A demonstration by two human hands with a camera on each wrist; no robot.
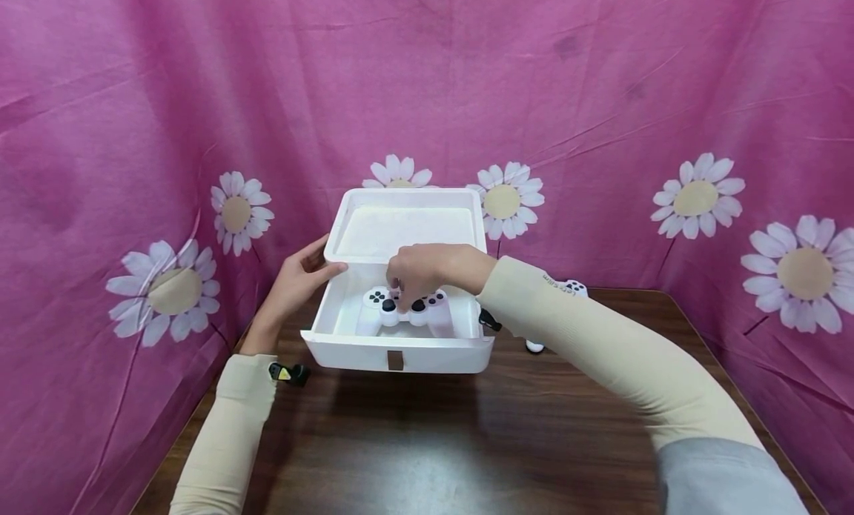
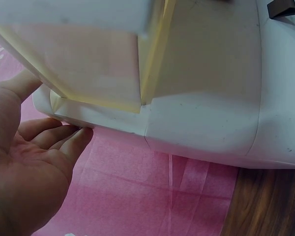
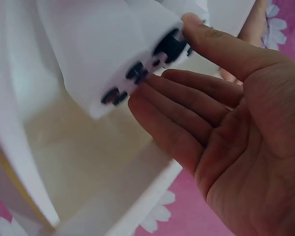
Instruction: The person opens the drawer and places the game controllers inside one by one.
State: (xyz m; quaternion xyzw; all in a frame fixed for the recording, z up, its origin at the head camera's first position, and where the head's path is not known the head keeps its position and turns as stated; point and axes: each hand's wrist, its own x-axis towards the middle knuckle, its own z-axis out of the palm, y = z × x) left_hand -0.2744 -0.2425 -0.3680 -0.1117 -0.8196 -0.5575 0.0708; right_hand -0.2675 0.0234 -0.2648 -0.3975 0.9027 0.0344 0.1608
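Note:
A white box stands on the table with its lid raised at the back and a brown tab on its front. My left hand grips the box's back left corner by the hinge, thumb over the rim. Inside the box is a white game controller with black thumbsticks and buttons. My right hand reaches in from above and pinches the controller around its middle. In the right wrist view, the thumb and fingers meet the controller's edge near its buttons. Whether it touches the box floor, I cannot tell.
Behind my right forearm, another white controller shows in part on the brown wooden table. A pink cloth with daisies hangs around the back and sides. Each wrist wears a small black camera.

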